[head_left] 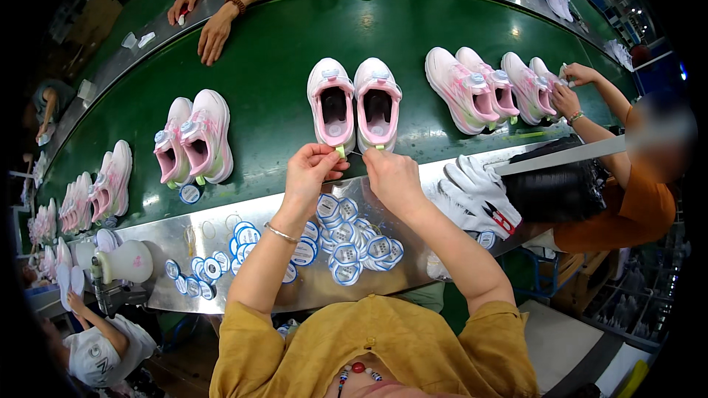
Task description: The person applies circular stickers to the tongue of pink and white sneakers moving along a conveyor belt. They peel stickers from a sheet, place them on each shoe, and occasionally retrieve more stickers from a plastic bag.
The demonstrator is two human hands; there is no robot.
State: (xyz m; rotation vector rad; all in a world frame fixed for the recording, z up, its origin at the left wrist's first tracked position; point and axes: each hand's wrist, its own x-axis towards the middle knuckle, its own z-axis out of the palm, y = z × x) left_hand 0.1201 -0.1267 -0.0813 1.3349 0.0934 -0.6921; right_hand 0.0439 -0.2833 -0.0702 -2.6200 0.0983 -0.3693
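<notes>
A pair of white and pink shoes stands before me with heels toward me: a left shoe point(331, 103) and a right shoe point(377, 103). Each has a light-green heel tab; the left shoe's heel tab point(341, 151) is pinched by my left hand point(313, 171), which wears a bangle on its wrist. My right hand point(393, 179) is closed at the right shoe's heel, its fingertips on a thin string point(355, 152) that shows between my hands. Just below lie several round white-and-blue tags point(345, 232) on the metal edge point(398, 280).
More shoe pairs stand on the green belt point(273, 44), at left point(195, 136) and right point(472, 88). White gloves point(476, 195) and red-handled thread snips point(501, 217) lie right of my forearm, near a black bundle point(557, 188). Co-workers' hands reach in from the far side point(215, 33) and right point(571, 92).
</notes>
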